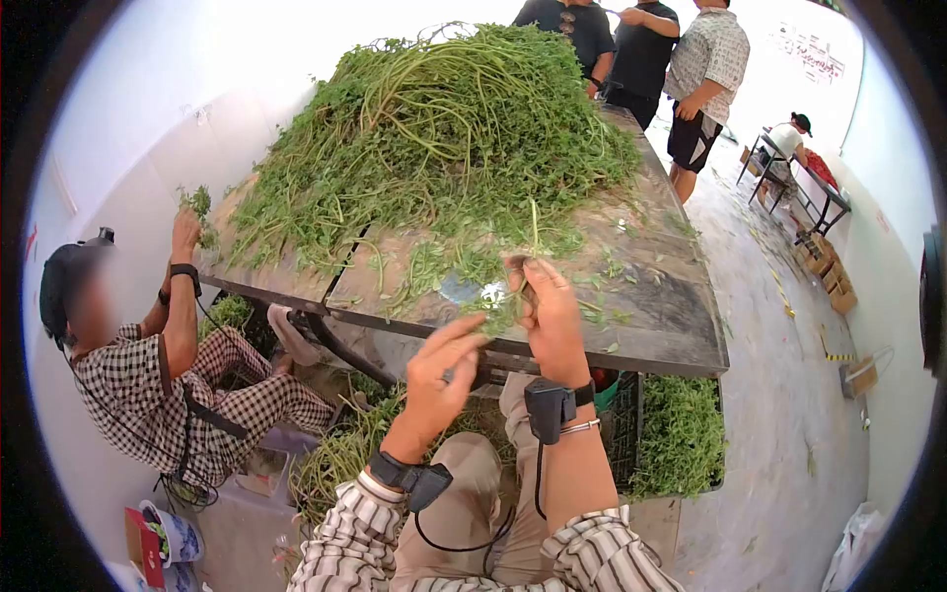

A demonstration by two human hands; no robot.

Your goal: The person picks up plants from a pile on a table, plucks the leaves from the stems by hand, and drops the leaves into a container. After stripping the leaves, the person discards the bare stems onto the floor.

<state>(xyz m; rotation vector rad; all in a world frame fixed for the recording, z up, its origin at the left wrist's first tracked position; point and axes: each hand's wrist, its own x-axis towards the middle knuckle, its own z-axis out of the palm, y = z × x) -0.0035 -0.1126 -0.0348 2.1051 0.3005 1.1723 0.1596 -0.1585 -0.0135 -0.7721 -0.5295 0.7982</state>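
Observation:
My right hand [549,311] is pinched on a thin leafy green stem [534,227], whose upper end sticks up above the fingers. Small leaves [505,316] hang between my two hands, by the table's front edge. My left hand [442,370] is just left of them, its fingers stretched towards the leaves and slightly blurred; I see nothing held in it. Behind my hands, a large heap of leafy green stems [464,128] covers much of the dark wooden table [661,316]. Loose leaves and a shiny bright patch [493,294] lie near my fingertips.
A seated person [148,375] at the left holds a green sprig [197,202]. Below the table, a black crate [681,434] holds greens, and stems [345,454] pile by my legs. Several people [641,59] stand behind the table. Cardboard boxes [829,271] line the right wall.

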